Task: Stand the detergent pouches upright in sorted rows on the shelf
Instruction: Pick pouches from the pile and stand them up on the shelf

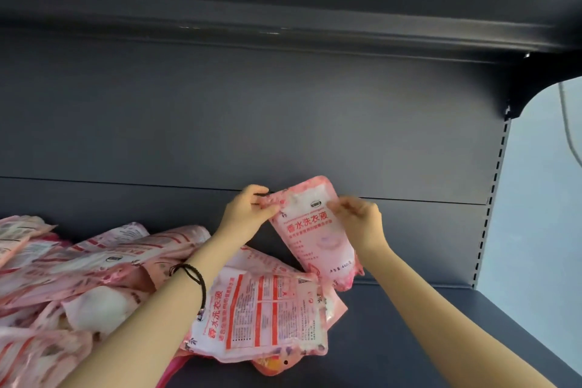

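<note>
Your left hand (248, 213) and right hand (360, 224) each pinch a top corner of a pink detergent pouch (315, 236), held nearly upright just right of frame centre above the shelf (409, 340), with other pouches (94, 277) heaped flat at lower left.

Just below centre, toward 6 o'clock, the left hand (248, 214) and right hand (359, 224) pinch the top corners of a pink pouch (318, 239), its top tilted toward 11 o'clock. A heap of pouches (94, 277) lies flat at 8 o'clock on the dark shelf (409, 340).
</note>
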`<state>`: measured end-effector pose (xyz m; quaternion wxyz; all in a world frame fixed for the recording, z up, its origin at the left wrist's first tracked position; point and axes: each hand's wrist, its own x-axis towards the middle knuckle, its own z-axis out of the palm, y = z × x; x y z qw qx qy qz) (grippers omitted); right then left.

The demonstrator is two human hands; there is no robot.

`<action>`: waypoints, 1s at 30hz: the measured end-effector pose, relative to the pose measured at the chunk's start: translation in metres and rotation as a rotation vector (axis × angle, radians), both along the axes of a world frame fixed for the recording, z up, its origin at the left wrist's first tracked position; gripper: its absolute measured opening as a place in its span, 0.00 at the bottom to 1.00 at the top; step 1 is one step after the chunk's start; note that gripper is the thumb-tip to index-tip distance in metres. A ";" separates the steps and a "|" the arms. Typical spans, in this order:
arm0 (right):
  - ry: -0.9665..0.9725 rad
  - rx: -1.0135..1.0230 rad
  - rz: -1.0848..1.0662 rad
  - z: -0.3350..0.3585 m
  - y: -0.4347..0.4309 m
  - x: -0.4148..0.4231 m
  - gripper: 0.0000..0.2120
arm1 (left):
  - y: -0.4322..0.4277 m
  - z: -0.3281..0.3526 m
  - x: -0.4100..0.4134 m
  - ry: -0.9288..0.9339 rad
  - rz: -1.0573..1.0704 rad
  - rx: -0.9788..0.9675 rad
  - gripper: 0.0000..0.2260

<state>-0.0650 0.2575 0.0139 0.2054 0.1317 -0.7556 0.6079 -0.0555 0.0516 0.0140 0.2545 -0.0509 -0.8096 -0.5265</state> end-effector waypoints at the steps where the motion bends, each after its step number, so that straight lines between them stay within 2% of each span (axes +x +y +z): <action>1: -0.025 -0.095 0.048 0.002 0.006 0.000 0.07 | 0.010 0.000 0.000 -0.028 -0.030 0.119 0.15; 3: -0.060 -0.235 0.114 0.005 0.017 0.001 0.07 | 0.029 -0.001 0.001 -0.088 -0.101 0.336 0.11; 5: -0.103 -0.324 0.148 0.007 0.031 0.000 0.07 | 0.049 -0.003 0.000 -0.114 -0.141 0.464 0.09; 9: -0.176 -0.429 0.229 0.004 0.067 -0.002 0.06 | 0.092 -0.004 -0.004 -0.064 -0.188 0.704 0.05; 20: -0.156 -0.433 0.165 -0.009 0.188 -0.029 0.06 | 0.220 -0.007 -0.032 -0.058 -0.160 0.734 0.06; 27: -0.139 -0.443 0.161 -0.028 0.224 -0.043 0.07 | 0.260 -0.015 -0.047 -0.078 -0.183 0.696 0.07; 30: -0.154 -0.437 0.157 -0.032 0.234 -0.045 0.07 | 0.267 -0.013 -0.048 -0.068 -0.233 0.610 0.10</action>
